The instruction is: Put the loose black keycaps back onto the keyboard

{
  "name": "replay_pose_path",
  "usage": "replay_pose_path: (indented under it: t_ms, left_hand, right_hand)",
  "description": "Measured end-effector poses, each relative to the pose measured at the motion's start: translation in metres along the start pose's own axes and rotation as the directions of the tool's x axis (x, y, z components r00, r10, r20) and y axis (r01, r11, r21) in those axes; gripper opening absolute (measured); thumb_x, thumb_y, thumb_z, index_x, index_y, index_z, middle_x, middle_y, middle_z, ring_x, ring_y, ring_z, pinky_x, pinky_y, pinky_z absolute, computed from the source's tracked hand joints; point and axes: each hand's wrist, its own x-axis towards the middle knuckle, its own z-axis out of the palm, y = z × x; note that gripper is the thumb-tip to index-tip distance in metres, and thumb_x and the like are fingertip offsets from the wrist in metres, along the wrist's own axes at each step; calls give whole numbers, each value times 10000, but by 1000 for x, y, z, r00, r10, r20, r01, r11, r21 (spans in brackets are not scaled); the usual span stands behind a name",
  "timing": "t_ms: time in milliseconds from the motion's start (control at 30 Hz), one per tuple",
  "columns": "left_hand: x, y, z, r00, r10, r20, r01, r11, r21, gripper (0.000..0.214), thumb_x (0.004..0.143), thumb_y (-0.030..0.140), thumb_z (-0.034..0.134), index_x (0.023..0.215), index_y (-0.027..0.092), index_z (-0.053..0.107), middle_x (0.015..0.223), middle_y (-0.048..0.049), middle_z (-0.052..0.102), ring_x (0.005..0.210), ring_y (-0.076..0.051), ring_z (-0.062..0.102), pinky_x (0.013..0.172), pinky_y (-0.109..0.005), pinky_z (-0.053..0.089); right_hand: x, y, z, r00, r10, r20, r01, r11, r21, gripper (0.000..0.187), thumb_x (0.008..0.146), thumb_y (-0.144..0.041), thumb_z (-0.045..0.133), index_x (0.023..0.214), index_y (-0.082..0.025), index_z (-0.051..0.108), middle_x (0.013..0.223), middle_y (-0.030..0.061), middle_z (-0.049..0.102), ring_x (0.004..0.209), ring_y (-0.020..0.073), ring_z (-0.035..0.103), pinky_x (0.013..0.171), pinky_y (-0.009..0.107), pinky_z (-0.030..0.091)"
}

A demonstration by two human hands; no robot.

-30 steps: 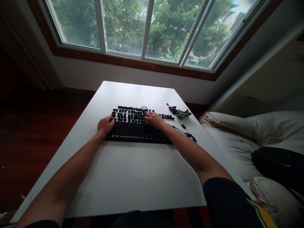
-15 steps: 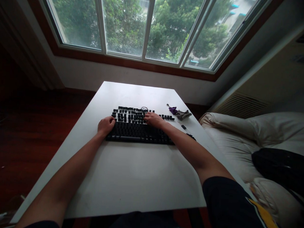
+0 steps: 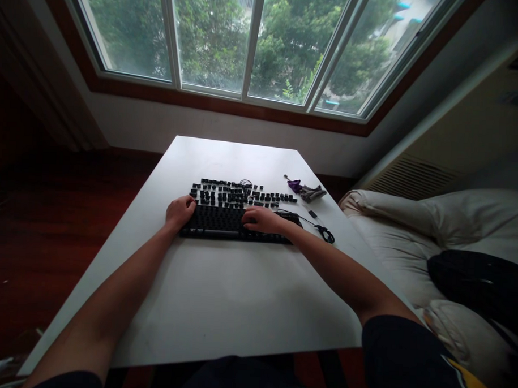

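A black keyboard (image 3: 218,220) lies across the white table, its long side towards me. My left hand (image 3: 181,211) is closed with curled fingers against the keyboard's upper left corner. Over the right-middle part of the keys is my right hand (image 3: 261,219), fingertips pinched together and pointing left; whatever is between them is too small and dark to make out. Loose black keycaps (image 3: 231,196) stand in several rows just behind the keyboard. A thin black cable (image 3: 324,232) lies coiled at the keyboard's right end.
Purple cloth (image 3: 294,185) and a grey crumpled item (image 3: 312,193) lie at the table's right edge, with a small dark piece (image 3: 311,213) in front. A pale sofa (image 3: 384,243) with a black bag (image 3: 481,281) is to the right. Windows (image 3: 213,45) stand beyond the table.
My right hand has come back from the rows of loose keycaps to above the keyboard, uncovering the keycaps and the cable. My left hand stays at the keyboard's left corner.
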Motion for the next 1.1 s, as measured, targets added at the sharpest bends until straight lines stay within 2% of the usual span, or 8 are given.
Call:
replay_pose_path:
  t_ms: [200,633,1100]
  left_hand:
    - [1,-2,2,1000,12,-9,-12,1000,-7,274,903,390,486,960,269,724,1003,-48,750,945,-247,671,804,-322,466]
    - [2,-2,2,1000,9,-5,-9,1000,-8,274,900,390,489,968,267,724,995,-50,747,941,-250,671,804,-327,467]
    - [1,-2,2,1000,5,-5,-5,1000,-18,282,896,394,490,970,262,728,997,-54,745,947,-244,662,812,-321,462]
  right_hand:
    - [-2,-13,-5,997,11,76,-11,1000,-8,106,872,-239,656,923,-172,721,912,43,669,783,154,581,678,250,402]
    - [0,-30,-9,991,82,104,-56,972,-228,119,878,-280,636,877,-190,715,938,70,674,842,189,584,641,262,355]
    - [-1,-26,-6,987,116,110,-99,984,-148,126,874,-248,620,914,-181,718,944,55,692,769,156,572,625,253,331]
